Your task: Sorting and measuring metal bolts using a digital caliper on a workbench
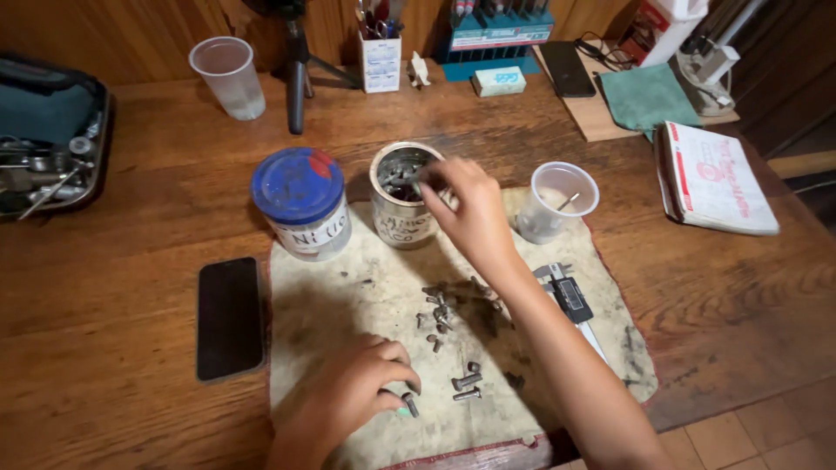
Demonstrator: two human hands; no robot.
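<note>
Right hand (470, 213) pinching bolts over open tin (403, 196); a slip scatters them. Left hand (361, 387) clenched on 1 bolt (409, 404) on the cloth (348, 287).

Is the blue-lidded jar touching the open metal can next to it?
Apart. The head view shows a strip of cloth between the blue-lidded jar and the open metal can, into which the right hand reaches.

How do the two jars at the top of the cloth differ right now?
The left jar is capped with a blue lid, while the metal can beside it stands open with bolts showing inside. The left jar looks wider and has clear walls; the metal can is narrower and shiny. The right hand reaches over the metal can's mouth; no hand is at the left jar. Both stand upright on the cloth and carry handwritten labels.
</note>
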